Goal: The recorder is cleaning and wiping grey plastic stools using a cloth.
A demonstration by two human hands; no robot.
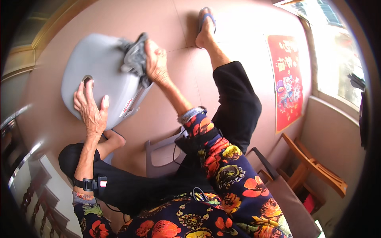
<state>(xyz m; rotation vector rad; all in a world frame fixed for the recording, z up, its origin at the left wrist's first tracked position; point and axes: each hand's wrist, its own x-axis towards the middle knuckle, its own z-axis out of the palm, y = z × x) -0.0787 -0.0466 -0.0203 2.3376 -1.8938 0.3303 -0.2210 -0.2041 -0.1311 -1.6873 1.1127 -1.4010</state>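
A grey plastic bin with rounded corners stands on the floor before me, at the left of the head view. My left hand rests on its smooth top, one fingertip at a round metal-rimmed button or opening. On the far right edge of the bin, my right hand grips a crumpled grey cloth, which touches the surface and looks blurred. A label with writing sits on the near side of the bin. The bin's underside is hidden.
A grey plastic stool is partly visible beneath me. My sandalled foot rests ahead on the tiled floor. Wooden furniture stands at right, below a red poster. Stair-like steps show at lower left.
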